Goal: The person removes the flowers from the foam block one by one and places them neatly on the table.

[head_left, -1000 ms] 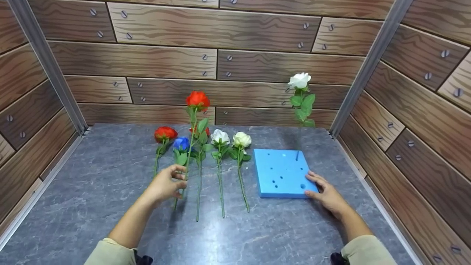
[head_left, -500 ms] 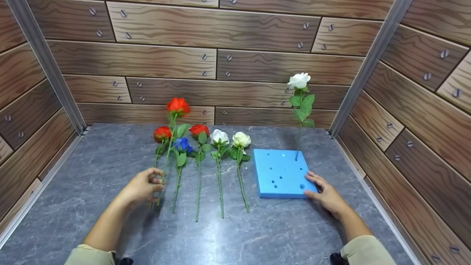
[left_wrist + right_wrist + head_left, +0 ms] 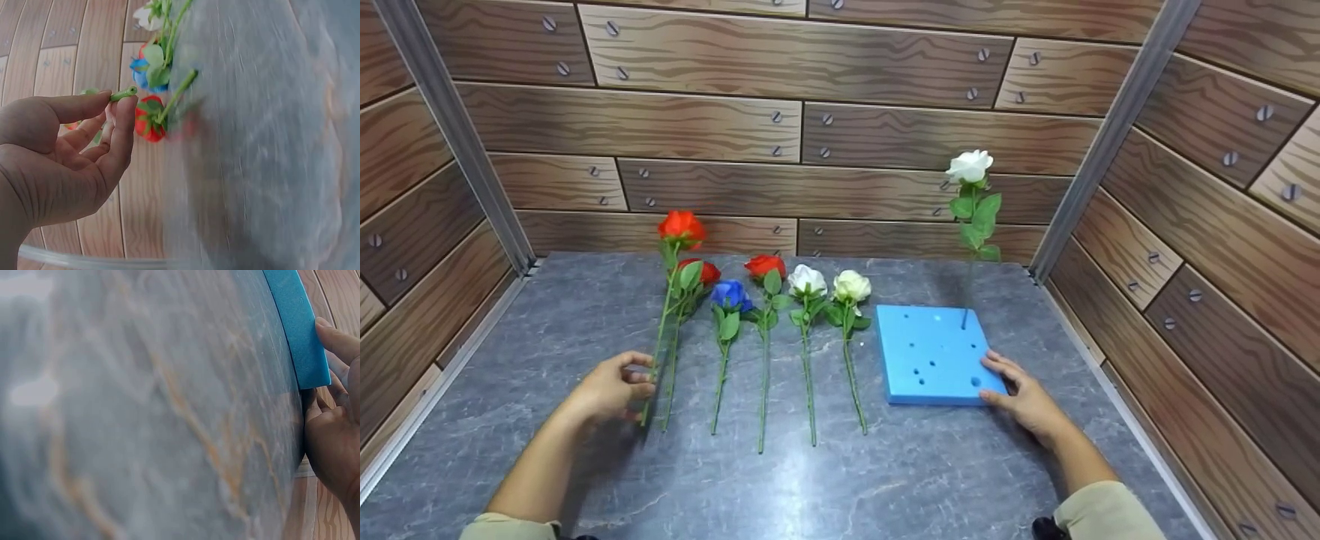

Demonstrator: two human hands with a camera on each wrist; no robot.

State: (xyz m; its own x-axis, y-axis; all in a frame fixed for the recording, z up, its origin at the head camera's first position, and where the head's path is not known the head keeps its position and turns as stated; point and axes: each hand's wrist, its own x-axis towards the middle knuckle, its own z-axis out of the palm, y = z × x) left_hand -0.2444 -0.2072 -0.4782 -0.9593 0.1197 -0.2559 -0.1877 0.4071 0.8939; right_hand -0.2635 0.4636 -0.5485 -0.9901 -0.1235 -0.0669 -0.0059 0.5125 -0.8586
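Observation:
My left hand (image 3: 611, 388) pinches the green stem of a red rose (image 3: 682, 227) low down, between thumb and fingers. In the left wrist view the cut end of that stem (image 3: 124, 94) pokes out past the fingertips. The rose stands tilted, its bloom overlapping a second red rose (image 3: 701, 271) that lies on the table. On the right, my right hand (image 3: 1027, 397) holds the near right corner of a blue foam block (image 3: 937, 360) with several holes. The right wrist view shows its fingers at the block's edge (image 3: 304, 337). A white rose (image 3: 971, 166) stands upright in one hole.
Between the left hand and the block, a blue rose (image 3: 731, 296), another red rose (image 3: 766, 267), a white rose (image 3: 808, 280) and a cream rose (image 3: 853, 286) lie in a row on the grey marbled table (image 3: 780, 499). Wood-patterned walls (image 3: 697, 127) enclose the back and sides.
My left hand has moved left with the red rose, from over the blue rose to beside the leftmost lying red rose, and a little lower. The right hand and block have not moved.

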